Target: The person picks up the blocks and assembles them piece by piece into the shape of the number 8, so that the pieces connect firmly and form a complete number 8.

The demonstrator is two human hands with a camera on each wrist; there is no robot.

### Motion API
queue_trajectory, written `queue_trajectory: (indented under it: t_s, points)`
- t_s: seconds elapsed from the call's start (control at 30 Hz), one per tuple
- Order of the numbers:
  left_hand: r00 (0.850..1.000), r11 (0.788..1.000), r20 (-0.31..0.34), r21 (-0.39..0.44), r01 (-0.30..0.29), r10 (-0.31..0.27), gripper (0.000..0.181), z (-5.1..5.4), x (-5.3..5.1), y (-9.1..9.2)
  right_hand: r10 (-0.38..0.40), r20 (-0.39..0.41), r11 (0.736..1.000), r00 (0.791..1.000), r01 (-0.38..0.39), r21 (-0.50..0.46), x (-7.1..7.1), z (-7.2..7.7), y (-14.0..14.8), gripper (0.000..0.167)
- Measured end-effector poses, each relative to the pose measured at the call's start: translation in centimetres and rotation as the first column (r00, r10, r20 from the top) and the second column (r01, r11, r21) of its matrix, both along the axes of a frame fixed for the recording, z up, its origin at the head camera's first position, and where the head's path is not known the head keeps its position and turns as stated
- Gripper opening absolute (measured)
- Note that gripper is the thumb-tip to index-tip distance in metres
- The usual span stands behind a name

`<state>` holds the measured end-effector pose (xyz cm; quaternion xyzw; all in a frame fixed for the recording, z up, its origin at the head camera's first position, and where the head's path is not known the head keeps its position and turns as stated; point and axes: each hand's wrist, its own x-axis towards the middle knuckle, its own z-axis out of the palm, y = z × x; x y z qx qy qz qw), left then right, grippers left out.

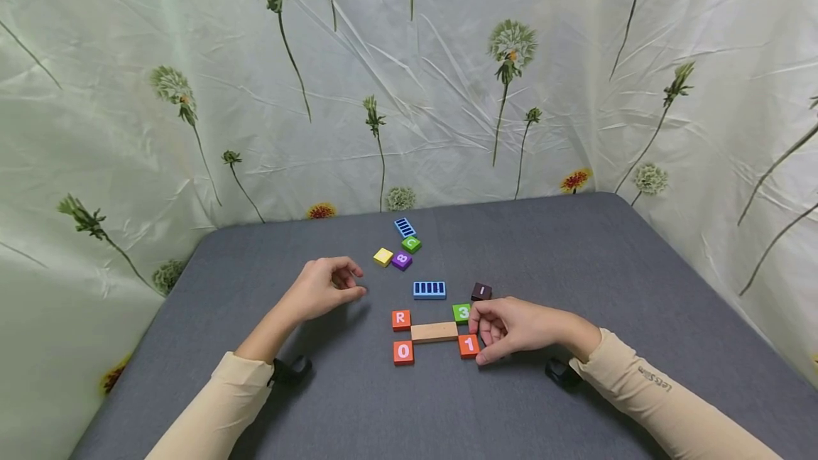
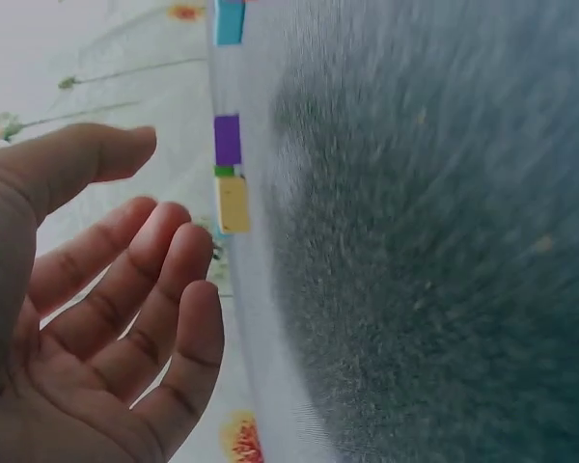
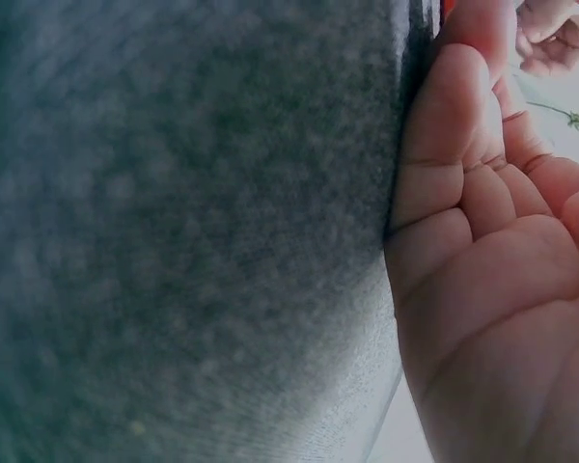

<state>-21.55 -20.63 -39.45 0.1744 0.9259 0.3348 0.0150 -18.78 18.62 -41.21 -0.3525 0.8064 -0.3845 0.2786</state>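
My left hand point(image 1: 324, 288) hovers over the cloth left of the blocks, its fingers loosely bent and nothing in them. At the orange block marked 1 point(image 1: 469, 346), my right hand point(image 1: 520, 325) has thumb and forefinger at the block's right-hand corners, pinching it. Beside those fingers lies a green block marked 3 point(image 1: 461, 313). A plain wooden bar point(image 1: 434, 333) lies level between the orange R block point(image 1: 401, 320) and orange 0 block point(image 1: 403, 353) on its left and the 3 and 1 blocks on its right. In the right wrist view, the fingers mostly hide the orange block.
Behind the bar lie a slotted blue block point(image 1: 429, 290) and a dark brown block point(image 1: 481, 292). Farther back sit a yellow block point(image 1: 383, 257), a purple block point(image 1: 402, 260), a green C block point(image 1: 411, 244) and another slotted blue block point(image 1: 405, 227). A floral curtain point(image 1: 434, 91) hangs behind the grey-covered table point(image 1: 358, 410).
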Motion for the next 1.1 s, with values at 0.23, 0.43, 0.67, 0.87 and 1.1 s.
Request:
queue_trajectory:
  t_s: [0.23,0.43,0.67,0.87,1.1]
  points:
    - [0.997,0.997,0.018,-0.019,-0.075,0.076,0.029,-0.3,-2.2,0.5,0.001,0.027,1.0,1.0,-0.001,-0.004,0.0,0.0,0.0,0.038]
    - [0.996,0.996,0.03,-0.041,-0.08,0.081,0.034,-0.5,-3.8,1.3,-0.006,0.033,1.0,0.999,0.006,0.003,0.1,0.1,0.0,0.037]
    - [0.996,0.995,0.033,-0.067,-0.08,0.083,0.041,-0.7,-5.2,1.9,-0.004,0.033,1.0,0.999,0.004,-0.002,0.1,0.1,0.1,0.038]
    - [0.996,0.992,0.038,-0.103,-0.071,0.075,0.043,-0.5,-5.7,2.2,-0.009,0.027,1.0,1.0,0.009,0.009,0.1,-0.1,0.0,0.037]
    - [0.996,0.989,0.049,-0.134,-0.061,0.068,0.045,-0.8,-6.8,2.7,-0.005,0.026,1.0,1.0,0.005,0.0,0.1,0.0,0.1,0.038]
